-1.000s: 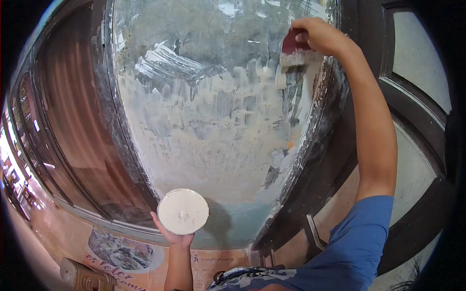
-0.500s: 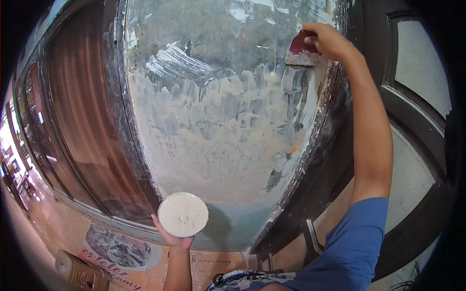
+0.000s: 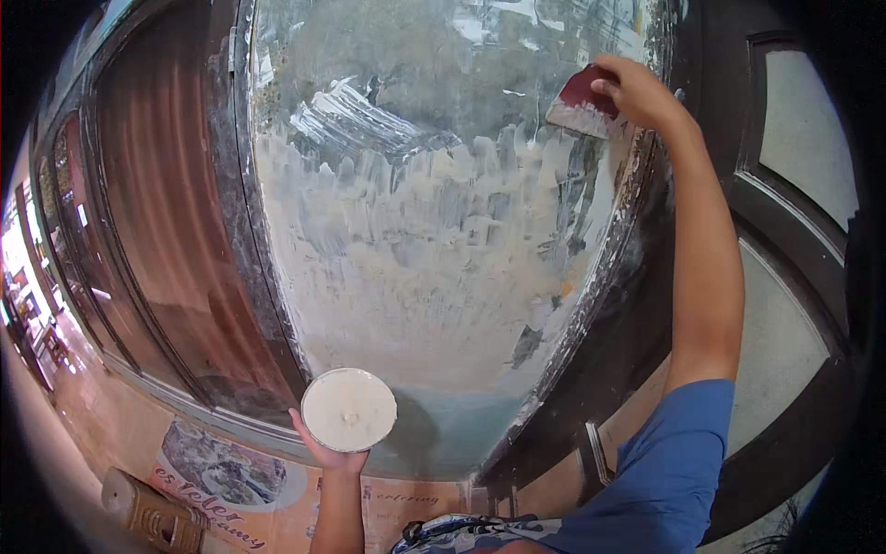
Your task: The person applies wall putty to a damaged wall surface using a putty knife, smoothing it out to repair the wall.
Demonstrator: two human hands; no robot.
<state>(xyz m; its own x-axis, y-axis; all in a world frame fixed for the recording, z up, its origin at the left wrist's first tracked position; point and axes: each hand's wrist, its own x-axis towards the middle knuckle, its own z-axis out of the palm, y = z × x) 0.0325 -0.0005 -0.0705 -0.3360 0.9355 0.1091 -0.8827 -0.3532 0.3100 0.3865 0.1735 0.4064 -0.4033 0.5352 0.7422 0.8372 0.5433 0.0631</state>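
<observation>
A wall panel (image 3: pixel 415 305) fills the middle, its lower part coated in pale filler with rough streaks along the top of the coat. Bare grey shows higher up, with a patch of white smears. At the upper right edge of the panel, my right hand (image 3: pixel 639 92) grips a dark red putty knife (image 3: pixel 583 100). Its wide blade is caked with white filler, tilted, and close to or on the wall. Low in front of the panel, my left hand (image 3: pixel 334 457) supports a round container (image 3: pixel 349 410) of smooth off-white filler from beneath; most of its fingers are hidden.
Dark wooden frames border the panel, with a brown-curtained window (image 3: pixel 175 203) on the left and a dark door with pale panels (image 3: pixel 808 138) on the right. Below lies a printed banner (image 3: pixel 231 475), and a brown carved object (image 3: pixel 152 512) stands at the lower left.
My right hand and the putty knife have shifted slightly down and right, and the blade has tilted. The view has moved a little; the container stays in place in my left hand.
</observation>
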